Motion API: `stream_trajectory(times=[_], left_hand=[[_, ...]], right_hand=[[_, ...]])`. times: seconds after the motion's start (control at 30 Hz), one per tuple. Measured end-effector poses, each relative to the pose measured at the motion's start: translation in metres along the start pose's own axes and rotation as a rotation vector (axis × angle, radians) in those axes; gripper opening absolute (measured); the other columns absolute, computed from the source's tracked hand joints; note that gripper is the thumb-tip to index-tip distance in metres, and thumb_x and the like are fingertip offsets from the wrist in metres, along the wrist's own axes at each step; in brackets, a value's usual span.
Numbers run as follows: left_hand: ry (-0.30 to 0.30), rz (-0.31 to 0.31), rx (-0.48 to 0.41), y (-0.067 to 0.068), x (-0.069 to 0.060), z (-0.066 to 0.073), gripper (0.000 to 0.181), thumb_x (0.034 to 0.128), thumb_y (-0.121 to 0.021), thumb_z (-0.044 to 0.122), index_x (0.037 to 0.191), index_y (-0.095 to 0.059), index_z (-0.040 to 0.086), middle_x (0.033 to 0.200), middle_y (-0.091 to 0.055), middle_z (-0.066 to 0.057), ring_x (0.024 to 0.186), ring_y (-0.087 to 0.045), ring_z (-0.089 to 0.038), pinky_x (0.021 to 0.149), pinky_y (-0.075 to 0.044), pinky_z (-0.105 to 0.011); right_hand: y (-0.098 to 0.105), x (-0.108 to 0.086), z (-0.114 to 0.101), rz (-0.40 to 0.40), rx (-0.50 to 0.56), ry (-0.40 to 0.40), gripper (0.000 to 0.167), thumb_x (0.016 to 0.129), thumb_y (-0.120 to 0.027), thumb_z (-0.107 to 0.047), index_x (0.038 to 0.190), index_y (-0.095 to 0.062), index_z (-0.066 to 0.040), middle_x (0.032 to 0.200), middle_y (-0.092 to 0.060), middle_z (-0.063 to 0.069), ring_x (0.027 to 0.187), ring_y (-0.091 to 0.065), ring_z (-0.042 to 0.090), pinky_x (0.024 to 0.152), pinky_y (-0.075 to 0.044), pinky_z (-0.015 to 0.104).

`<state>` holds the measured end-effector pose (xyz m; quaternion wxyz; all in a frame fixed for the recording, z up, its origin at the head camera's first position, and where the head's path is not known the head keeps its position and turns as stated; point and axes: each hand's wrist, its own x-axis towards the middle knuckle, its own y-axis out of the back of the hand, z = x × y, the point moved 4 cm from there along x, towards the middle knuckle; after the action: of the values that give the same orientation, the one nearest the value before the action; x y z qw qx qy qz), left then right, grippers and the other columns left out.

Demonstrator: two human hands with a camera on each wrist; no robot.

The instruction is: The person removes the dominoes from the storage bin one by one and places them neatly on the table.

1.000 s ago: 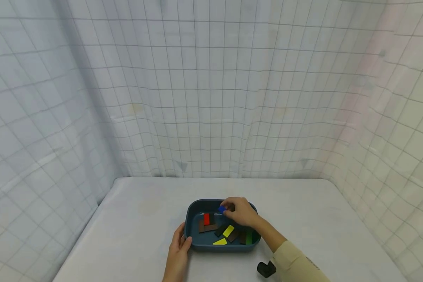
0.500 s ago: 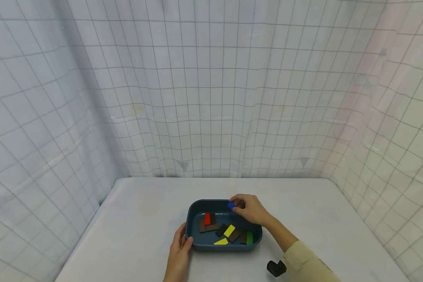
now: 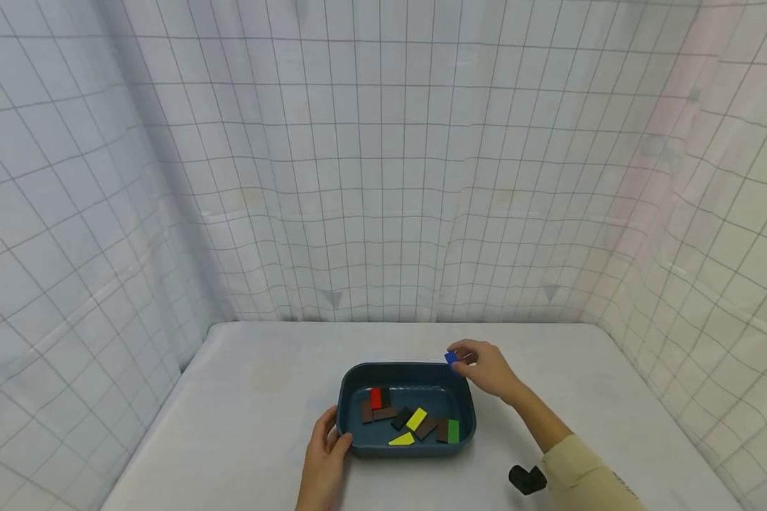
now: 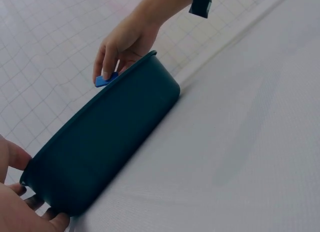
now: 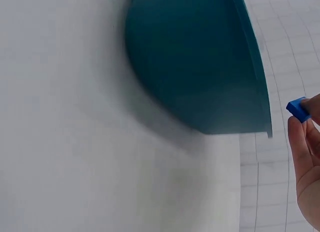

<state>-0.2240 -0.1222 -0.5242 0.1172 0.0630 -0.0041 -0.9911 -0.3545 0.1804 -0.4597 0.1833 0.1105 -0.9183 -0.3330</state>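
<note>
In the head view a dark teal plastic tray stands on the white table. My left hand grips its left end, thumb at the rim and fingers along the outer wall, as the left wrist view also shows. Between thumb and fingertips my right hand pinches a small blue block above the tray's far right corner. That blue block appears at the right edge of the right wrist view, apart from the tray wall. Inside the tray lie a red block, a green block and several yellow, brown and black pieces.
A black object shows beside the right sleeve, near the front of the table. White cloth walls with a dark grid enclose the back and both sides.
With the blue block in its fingers, my right hand has moved right and away, from over the tray's middle to its far right corner. The left hand and tray have stayed nearly still.
</note>
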Motion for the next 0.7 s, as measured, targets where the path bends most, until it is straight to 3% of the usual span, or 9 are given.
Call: stream_trajectory(times=[0.4,0.7], left_hand=[[-0.009,-0.017,-0.012,0.003,0.001,-0.001,0.06,0.1017,-0.051,-0.002,0.158,-0.028,-0.004,0.162,-0.026,-0.031,0.147,-0.03,-0.048,0.112,-0.039,-0.057],[-0.01,-0.031,-0.036,0.003,0.002,-0.001,0.061,0.1019,-0.051,-0.004,0.158,-0.027,-0.004,0.162,-0.025,-0.032,0.147,-0.029,-0.048,0.112,-0.039,-0.056]], right_hand=[[0.03,-0.017,0.035,0.055,0.101,-0.154,0.028,0.095,-0.069,-0.003,0.123,-0.068,-0.001,0.108,-0.069,0.012,0.098,-0.07,0.028,0.079,-0.062,0.037],[0.035,-0.034,0.071,0.058,0.137,-0.29,0.028,0.097,-0.065,0.003,0.125,-0.064,0.004,0.111,-0.066,0.017,0.102,-0.069,0.032,0.081,-0.062,0.036]])
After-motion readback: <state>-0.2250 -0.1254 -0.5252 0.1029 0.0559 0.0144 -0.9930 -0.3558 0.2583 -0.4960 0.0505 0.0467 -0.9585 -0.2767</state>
